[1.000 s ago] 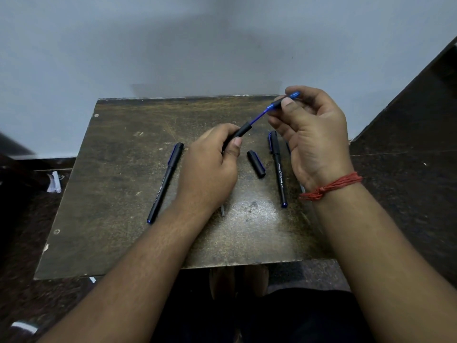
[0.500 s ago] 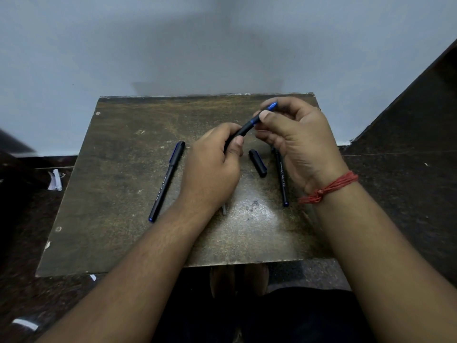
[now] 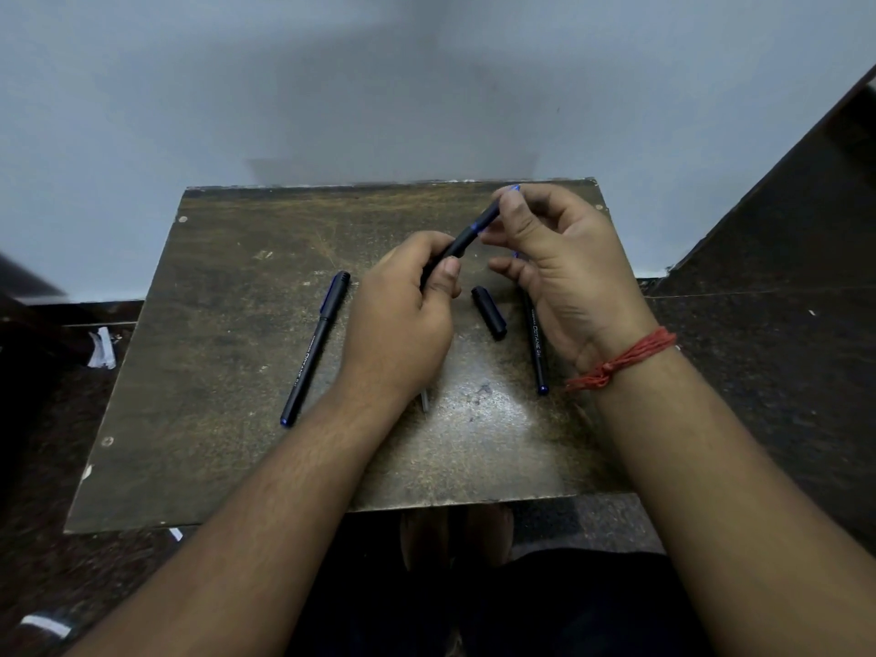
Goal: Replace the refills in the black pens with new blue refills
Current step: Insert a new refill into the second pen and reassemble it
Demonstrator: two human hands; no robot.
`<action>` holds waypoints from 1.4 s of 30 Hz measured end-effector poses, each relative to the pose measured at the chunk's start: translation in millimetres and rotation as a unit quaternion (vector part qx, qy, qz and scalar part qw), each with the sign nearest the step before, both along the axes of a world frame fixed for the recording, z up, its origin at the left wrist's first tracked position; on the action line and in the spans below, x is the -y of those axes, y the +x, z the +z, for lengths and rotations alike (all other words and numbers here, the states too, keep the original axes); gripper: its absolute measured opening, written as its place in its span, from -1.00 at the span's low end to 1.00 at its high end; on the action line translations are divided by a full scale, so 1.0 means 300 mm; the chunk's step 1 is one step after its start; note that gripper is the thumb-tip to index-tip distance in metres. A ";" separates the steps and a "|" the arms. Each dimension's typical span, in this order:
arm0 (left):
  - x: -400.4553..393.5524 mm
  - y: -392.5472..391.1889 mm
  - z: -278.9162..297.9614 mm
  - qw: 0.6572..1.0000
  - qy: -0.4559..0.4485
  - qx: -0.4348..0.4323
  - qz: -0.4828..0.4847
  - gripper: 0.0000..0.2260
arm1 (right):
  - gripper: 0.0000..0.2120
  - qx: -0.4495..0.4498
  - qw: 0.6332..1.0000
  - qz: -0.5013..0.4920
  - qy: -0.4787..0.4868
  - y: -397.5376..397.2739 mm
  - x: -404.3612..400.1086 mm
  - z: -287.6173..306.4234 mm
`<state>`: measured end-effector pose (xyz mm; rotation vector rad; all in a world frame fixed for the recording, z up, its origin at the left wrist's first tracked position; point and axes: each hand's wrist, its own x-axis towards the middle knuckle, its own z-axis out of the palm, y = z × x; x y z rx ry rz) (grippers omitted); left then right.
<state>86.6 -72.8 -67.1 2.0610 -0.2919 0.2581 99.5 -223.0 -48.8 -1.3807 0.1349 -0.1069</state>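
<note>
My left hand (image 3: 403,315) grips the lower part of a black pen barrel (image 3: 462,241) held above the small table (image 3: 227,324). My right hand (image 3: 564,267) pinches the barrel's upper end, where a blue tip (image 3: 514,188) pokes out past the fingers. A loose black cap (image 3: 489,312) lies on the table between my hands. One capped black pen (image 3: 315,348) lies to the left, and another black pen (image 3: 535,348) lies under my right hand. A thin grey refill end (image 3: 425,400) sticks out from beneath my left wrist.
The table is a worn dark board set against a pale wall (image 3: 379,87). Dark floor surrounds it, with scraps of white paper (image 3: 102,348) at the left. My knees are below the table's front edge.
The blue refill, mostly exposed a second ago, has slid into the black barrel. My right hand has come closer to my left and now pinches the barrel's upper end.
</note>
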 end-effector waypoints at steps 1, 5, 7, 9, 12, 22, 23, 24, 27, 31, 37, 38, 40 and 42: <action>0.000 0.001 -0.001 1.000 -0.005 -0.002 0.001 -0.89 | -0.95 0.004 1.000 0.009 0.009 -0.001 0.001 0.001; 0.005 -0.003 -0.001 1.000 -0.007 -0.012 -0.008 -0.88 | -0.93 -0.004 1.000 0.011 0.020 -0.002 -0.015 -0.003; 0.005 -0.004 0.001 1.000 -0.011 -0.011 -0.011 -0.88 | -0.93 -0.015 1.000 -0.012 0.017 0.002 -0.027 -0.007; 0.005 -0.002 0.003 1.000 -0.019 -0.015 -0.011 -0.88 | -0.88 -0.015 0.999 -0.027 0.005 0.006 -0.032 -0.011; 0.005 0.000 0.003 0.999 -0.028 -0.024 -0.006 -0.88 | -0.93 -0.006 0.999 -0.035 0.034 0.005 -0.025 -0.007; 0.014 -0.011 0.009 0.999 -0.025 -0.028 -0.011 -0.89 | -0.93 -0.007 0.997 -0.030 0.066 0.003 -0.022 0.003; 0.014 -0.010 0.010 0.999 -0.025 -0.027 -0.011 -0.89 | -0.92 -0.007 0.997 -0.034 0.063 0.004 -0.023 0.000; 0.015 -0.011 0.010 0.999 -0.026 -0.028 -0.011 -0.89 | -0.93 -0.005 0.997 -0.035 0.064 0.005 -0.022 -0.005; 0.017 -0.011 0.009 0.999 -0.031 -0.029 -0.011 -0.89 | -0.91 0.007 0.997 -0.017 0.076 0.005 -0.025 -0.011; 0.016 -0.012 0.009 0.999 -0.036 -0.030 -0.013 -0.88 | -0.92 0.015 0.997 -0.008 0.071 0.004 -0.030 -0.005; 0.023 -0.017 0.011 0.999 -0.033 -0.025 -0.024 -0.88 | -0.86 0.008 0.998 -0.049 0.049 0.006 -0.036 -0.006; 0.022 -0.016 0.010 0.999 -0.036 -0.025 -0.023 -0.88 | -0.87 0.010 0.998 -0.043 0.053 0.004 -0.036 -0.005; 0.021 -0.015 0.009 0.999 -0.039 -0.028 -0.020 -0.88 | -0.87 0.014 0.998 -0.026 0.061 0.001 -0.034 -0.005; 0.020 -0.014 0.009 0.999 -0.042 -0.029 -0.018 -0.88 | -0.85 0.018 0.998 -0.014 0.063 -0.001 -0.035 -0.005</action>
